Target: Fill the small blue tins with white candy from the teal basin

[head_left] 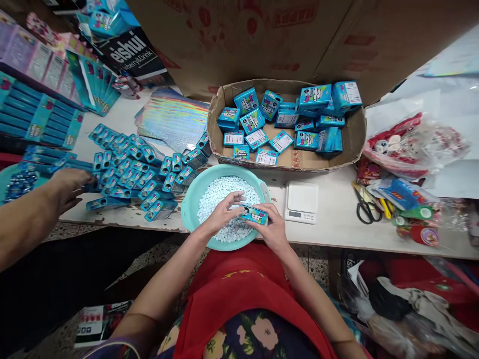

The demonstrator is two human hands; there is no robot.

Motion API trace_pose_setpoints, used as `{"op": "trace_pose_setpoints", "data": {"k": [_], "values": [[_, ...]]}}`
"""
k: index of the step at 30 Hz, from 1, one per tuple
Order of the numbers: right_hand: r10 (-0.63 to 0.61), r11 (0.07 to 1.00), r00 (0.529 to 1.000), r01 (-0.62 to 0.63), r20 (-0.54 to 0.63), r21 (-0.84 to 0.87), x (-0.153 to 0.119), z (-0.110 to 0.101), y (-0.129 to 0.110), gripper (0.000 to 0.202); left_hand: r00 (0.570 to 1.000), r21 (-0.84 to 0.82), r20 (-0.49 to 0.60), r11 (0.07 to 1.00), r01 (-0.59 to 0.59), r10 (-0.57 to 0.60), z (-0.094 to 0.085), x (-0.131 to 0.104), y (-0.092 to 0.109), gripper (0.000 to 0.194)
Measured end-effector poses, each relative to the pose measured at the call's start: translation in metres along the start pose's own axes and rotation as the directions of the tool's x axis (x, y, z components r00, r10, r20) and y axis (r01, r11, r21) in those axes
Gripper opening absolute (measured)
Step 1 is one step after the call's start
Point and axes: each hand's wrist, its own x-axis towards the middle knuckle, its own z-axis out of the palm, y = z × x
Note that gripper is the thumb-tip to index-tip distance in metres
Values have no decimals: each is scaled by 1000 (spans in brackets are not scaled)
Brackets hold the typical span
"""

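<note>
A small blue candy box (pixel 256 215) is over a turquoise basin (pixel 192 188) of white candies (pixel 215 193). My right hand (pixel 274 225) grips the box at its right end, fingers and thumb around it. At the box's left end is my left hand (pixel 225 213), its fingers bent close to the opening; whether they pinch anything is too small to tell. Behind the basin, a cardboard tray (pixel 295 160) holds several blue boxes, lying at various angles. Rows of similar boxes (pixel 129 177) stand to the left of the basin.
A white scale (pixel 302 198) sits right of the basin, with black-handled scissors (pixel 368 207) and wrapped sweets (pixel 407 144) farther right. Another person's hand (pixel 71 187) reaches in at left, near the box rows and a second basin (pixel 9 174). Shiny sheets (pixel 170 119) lie behind the rows.
</note>
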Motion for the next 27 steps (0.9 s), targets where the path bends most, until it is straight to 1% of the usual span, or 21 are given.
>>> {"op": "trace_pose_setpoints", "data": {"k": [1,2,3,4,5,6,7,8,10,12,13,15,17,19,22,25,27], "values": [[1,1000,1000,-1,-10,25,-2,-5,-1,40,999,14,-33,1000,14,-13,-2,3,-2,52],[0,999,1000,2,-27,51,-3,-11,-1,41,996,86,-82,996,36,-29,-2,6,-4,50],[-2,997,999,6,-50,72,-5,-17,-1,42,991,212,-130,975,70,-43,1,11,-7,47],[-1,997,997,7,-80,83,-7,-24,-2,43,985,374,-165,921,108,-48,7,17,-9,44],[4,997,993,5,-116,79,-9,-32,-2,43,983,540,-179,831,136,-45,15,22,-11,41],[11,998,988,-1,-154,61,-11,-40,-1,42,986,677,-163,722,143,-43,27,28,-12,40],[19,999,981,-13,-194,34,-14,-49,0,42,990,774,-131,620,134,-50,40,34,-13,40],[31,1000,972,-31,-233,5,-17,-58,2,42,992,834,-110,537,127,-63,54,39,-13,42],[60,997,947,-72,-314,-27,-23,-76,8,43,988,897,-119,417,150,-100,79,48,-11,49],[94,994,911,-111,-402,-18,-30,-93,17,44,974,916,-165,341,210,-157,98,55,-9,56],[113,992,887,-128,-449,-4,-32,-102,23,45,965,919,-191,314,240,-180,103,58,-8,57],[144,988,833,-155,-534,24,-35,-117,35,46,956,923,-210,280,264,-206,109,63,-8,54],[162,984,784,-175,-599,37,-32,-128,47,48,954,927,-221,261,270,-204,110,65,-9,50],[159,983,759,-180,-631,31,-22,-137,56,49,954,928,-229,250,274,-195,111,66,-10,48],[122,988,770,-151,-626,6,0,-145,68,50,952,930,-226,247,274,-207,119,68,-12,46],[88,990,797,-137,-598,-36,21,-150,83,51,951,926,-228,255,278,-209,130,72,-12,44],[80,987,817,-145,-571,-69,30,-152,94,52,950,920,-240,265,288,-200,136,75,-12,42]]}}
